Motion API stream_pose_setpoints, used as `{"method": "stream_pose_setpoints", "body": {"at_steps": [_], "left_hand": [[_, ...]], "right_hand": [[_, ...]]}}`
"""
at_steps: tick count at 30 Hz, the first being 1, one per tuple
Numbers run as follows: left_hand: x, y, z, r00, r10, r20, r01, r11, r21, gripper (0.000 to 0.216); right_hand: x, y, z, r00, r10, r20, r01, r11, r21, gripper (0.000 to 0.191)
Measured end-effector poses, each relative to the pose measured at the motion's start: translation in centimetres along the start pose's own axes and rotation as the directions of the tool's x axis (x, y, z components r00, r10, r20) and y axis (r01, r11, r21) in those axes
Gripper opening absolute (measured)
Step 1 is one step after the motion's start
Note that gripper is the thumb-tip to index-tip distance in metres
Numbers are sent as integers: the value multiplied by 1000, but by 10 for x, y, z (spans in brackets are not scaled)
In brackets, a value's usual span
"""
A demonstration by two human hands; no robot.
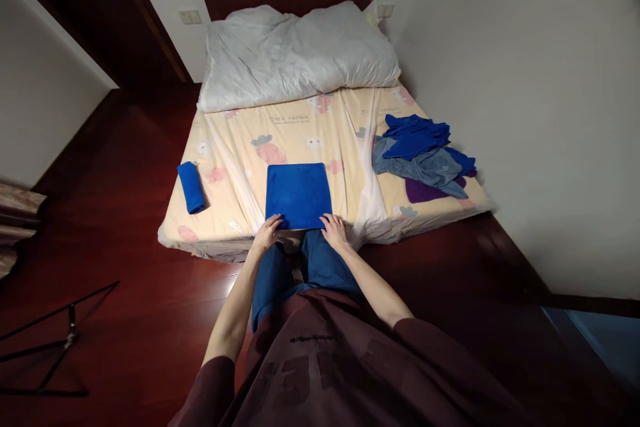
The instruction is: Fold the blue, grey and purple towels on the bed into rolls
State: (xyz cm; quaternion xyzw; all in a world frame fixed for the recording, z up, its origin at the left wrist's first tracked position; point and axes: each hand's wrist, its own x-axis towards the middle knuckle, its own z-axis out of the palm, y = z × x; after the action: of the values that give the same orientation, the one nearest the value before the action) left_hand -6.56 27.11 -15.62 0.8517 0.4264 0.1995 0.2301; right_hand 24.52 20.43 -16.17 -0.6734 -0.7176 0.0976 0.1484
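Observation:
A blue towel [299, 195] lies flat as a near-square on the bed, close to its front edge. At its near left corner, my left hand [269, 232] has the fingers closed on the edge. My right hand [334, 229] grips the near right corner in the same way; the thumbs are mostly hidden. To the left rests a rolled blue towel [191, 187]. On the right side of the bed is a loose heap of cloths, with blue cloth [417, 135] on top, grey-blue cloth [425, 167] under it and purple cloth [424, 191] at the bottom.
A white quilt [300, 53] is bunched across the head of the bed. The patterned bed sheet [235, 147] has a few creases. Black stand legs [70, 340] are on the floor at lower left. A white wall [525, 113] runs along the right.

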Motion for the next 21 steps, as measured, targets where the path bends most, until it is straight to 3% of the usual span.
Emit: {"method": "stream_pose_setpoints", "body": {"at_steps": [6,14,21], "left_hand": [[-1,-20,9,997,-71,14,69,995,68,67],[3,-13,5,994,-106,3,105,983,154,50],[1,-28,1,994,-105,4,102,971,215,48]], "right_hand": [[11,8,-1,1000,8,-24,-8,1000,10,44],[5,16,3,999,-28,-22,27,999,-37,50],[10,17,5,1000,-22,-20,21,999,-49,47]]}}
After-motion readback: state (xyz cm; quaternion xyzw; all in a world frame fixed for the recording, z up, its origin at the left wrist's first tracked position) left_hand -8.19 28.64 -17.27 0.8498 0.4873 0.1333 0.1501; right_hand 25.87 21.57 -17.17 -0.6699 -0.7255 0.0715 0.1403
